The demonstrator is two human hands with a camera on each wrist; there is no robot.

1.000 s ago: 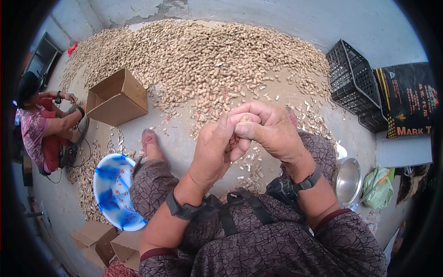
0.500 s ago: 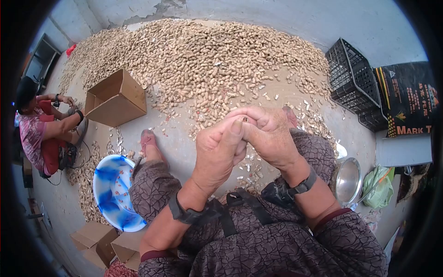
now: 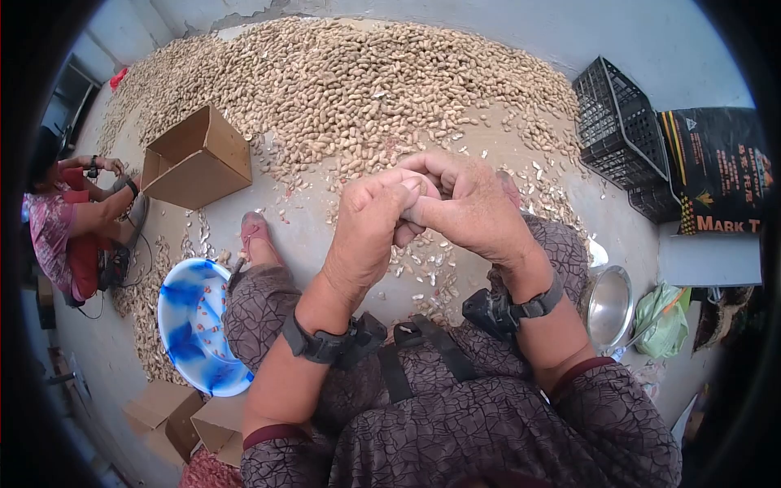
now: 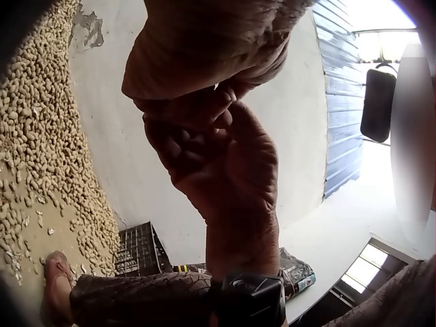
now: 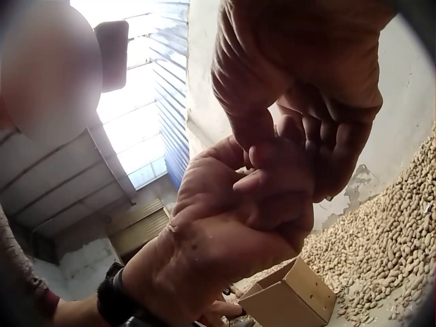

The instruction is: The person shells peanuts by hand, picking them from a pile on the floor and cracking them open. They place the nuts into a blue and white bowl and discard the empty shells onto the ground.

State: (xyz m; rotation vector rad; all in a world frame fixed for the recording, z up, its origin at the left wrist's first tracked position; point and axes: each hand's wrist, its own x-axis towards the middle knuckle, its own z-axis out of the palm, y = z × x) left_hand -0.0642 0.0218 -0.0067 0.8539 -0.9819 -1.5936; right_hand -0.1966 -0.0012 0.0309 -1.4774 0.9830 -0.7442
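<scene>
Both hands meet in front of the body with fingers curled inward, thumbs close together over a peanut that the fingers hide. On the left side, the left hand [image 3: 364, 218] has its thumb laid over its bent fingers. The right hand [image 3: 476, 213] presses its thumb and fingertips against the left hand's. From below, the right wrist view shows the fingertips [image 5: 259, 155] bunched closely. A large heap of unshelled peanuts [image 3: 350, 89] covers the floor ahead. Reddish kernels lie in a blue-and-white basin [image 3: 174, 313] by the left knee.
An open cardboard box [image 3: 207, 167] stands near the heap, with another person [image 3: 69, 220] crouching left of it. Broken shells [image 3: 431, 276] litter the floor between the feet. At right are a black crate [image 3: 618, 122], a printed sack [image 3: 716, 171], a metal bowl [image 3: 610, 305] and a green bag [image 3: 661, 321].
A peanut showed between the thumbs a second ago; the fingers now cover it. Both hands sit slightly higher and further left in view, and the head view has tilted slightly.
</scene>
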